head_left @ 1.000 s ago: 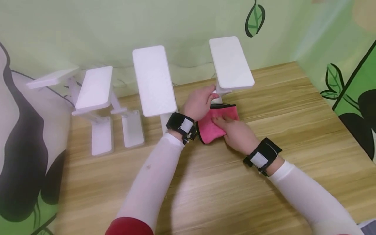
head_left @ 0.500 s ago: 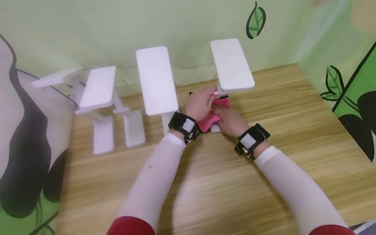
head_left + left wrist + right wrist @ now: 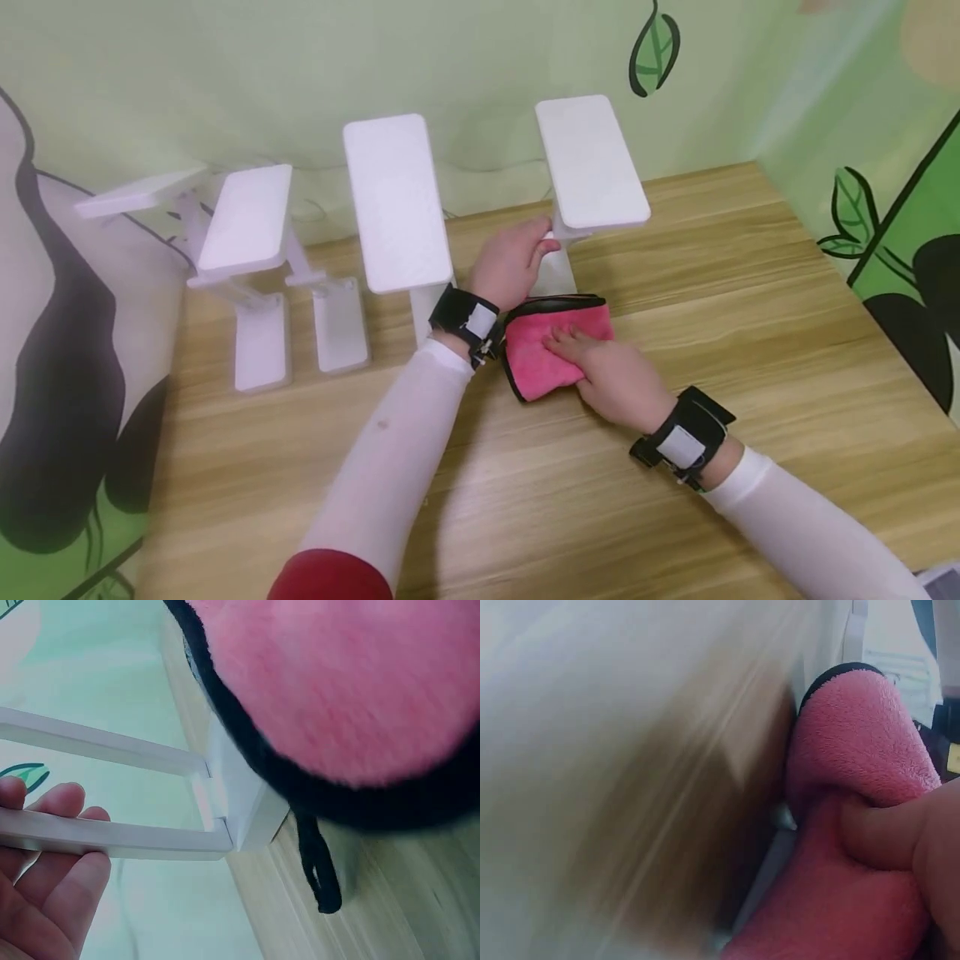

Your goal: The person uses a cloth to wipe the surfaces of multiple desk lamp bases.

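Note:
My left hand (image 3: 510, 262) grips the upright of the rightmost white folding stand (image 3: 592, 162), just below its flat top plate. Up close in the left wrist view, thumb and fingers pinch one of the stand's two parallel bars (image 3: 161, 841). A plush pink cloth (image 3: 551, 362) with black edging covers the stand's base, which is mostly hidden. On top of it lies my right hand (image 3: 622, 379). From the right wrist view, my thumb (image 3: 885, 829) digs into the folded cloth (image 3: 855, 735) and holds it against the base. A black loop (image 3: 321, 874) hangs from the cloth's edge.
Another tall white stand (image 3: 397, 204) is just left of my left hand. Farther left are two more, one with a tilted plate (image 3: 247, 218) and one turned sideways (image 3: 138, 193). The wooden table (image 3: 540, 500) meets a painted wall (image 3: 480, 75) behind them.
My right hand and the cloth went up toward the upright, under the left hand, then came back down over the base toward me. The left hand keeps its grip on the stand.

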### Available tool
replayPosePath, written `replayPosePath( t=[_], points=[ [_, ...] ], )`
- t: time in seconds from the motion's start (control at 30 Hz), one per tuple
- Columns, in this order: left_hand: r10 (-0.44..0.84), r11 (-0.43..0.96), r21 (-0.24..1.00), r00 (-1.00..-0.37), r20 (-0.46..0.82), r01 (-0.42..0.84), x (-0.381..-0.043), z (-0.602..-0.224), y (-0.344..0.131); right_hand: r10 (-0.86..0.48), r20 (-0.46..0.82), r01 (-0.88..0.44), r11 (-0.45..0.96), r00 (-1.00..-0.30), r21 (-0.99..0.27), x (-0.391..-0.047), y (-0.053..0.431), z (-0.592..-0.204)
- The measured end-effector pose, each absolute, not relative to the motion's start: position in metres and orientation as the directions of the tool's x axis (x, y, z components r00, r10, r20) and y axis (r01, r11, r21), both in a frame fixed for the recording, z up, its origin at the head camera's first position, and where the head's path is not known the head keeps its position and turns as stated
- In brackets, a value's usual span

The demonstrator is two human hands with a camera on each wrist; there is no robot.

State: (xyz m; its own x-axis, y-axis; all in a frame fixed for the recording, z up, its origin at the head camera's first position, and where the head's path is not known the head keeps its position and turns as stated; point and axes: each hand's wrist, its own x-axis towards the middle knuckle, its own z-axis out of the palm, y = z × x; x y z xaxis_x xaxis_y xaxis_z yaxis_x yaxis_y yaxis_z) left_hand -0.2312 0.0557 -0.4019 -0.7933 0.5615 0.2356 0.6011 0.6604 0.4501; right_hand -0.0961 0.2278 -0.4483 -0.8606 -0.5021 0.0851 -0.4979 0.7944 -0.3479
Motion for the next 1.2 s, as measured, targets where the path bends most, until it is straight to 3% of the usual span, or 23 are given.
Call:
replayPosePath(
  t=[0.1, 0.43, 0.57, 0.9, 1.03, 1.2],
  points=[
    [0.568, 0.658, 0.448, -0.79, 0.232, 0.605, -0.232, -0.403, 0.057, -0.516, 0.103, -0.516, 0.78, -0.85, -0.354, -0.104, 0.221, -0.446],
    [0.547, 0.681, 0.481, -0.82, 0.167, 0.552, -0.228, -0.403, 0.057, -0.431, 0.119, -0.442, 0.814, -0.895, -0.376, -0.183, 0.219, -0.456],
    [0.547, 0.676, 0.482, -0.818, 0.179, 0.557, -0.229, -0.402, 0.057, -0.435, 0.115, -0.445, 0.816, -0.893, -0.368, -0.173, 0.226, -0.456],
    [0.543, 0.671, 0.46, -0.808, 0.23, 0.582, -0.231, -0.401, 0.052, -0.529, 0.076, -0.521, 0.785, -0.845, -0.335, -0.105, 0.235, -0.442],
    [0.545, 0.667, 0.459, -0.804, 0.235, 0.587, -0.231, -0.401, 0.053, -0.56, 0.059, -0.543, 0.765, -0.826, -0.347, -0.116, 0.233, -0.439],
    [0.552, 0.673, 0.458, -0.807, 0.212, 0.581, -0.231, -0.4, 0.055, -0.544, 0.084, -0.53, 0.752, -0.835, -0.393, -0.163, 0.23, -0.443]
  ],
)
